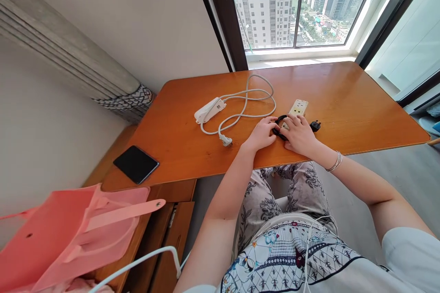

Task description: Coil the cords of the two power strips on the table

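Near the table (206, 155) edge, the black cord (277, 124) is held coiled by left hand (261, 133) and right hand (301, 135), fingers curled about it, beside the strip (298, 106). Loops are best kept even, the plug (315, 125) left free.

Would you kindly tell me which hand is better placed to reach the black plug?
Likely the right hand: the black plug lies just beside it; the left hand is farther off, on the cord.
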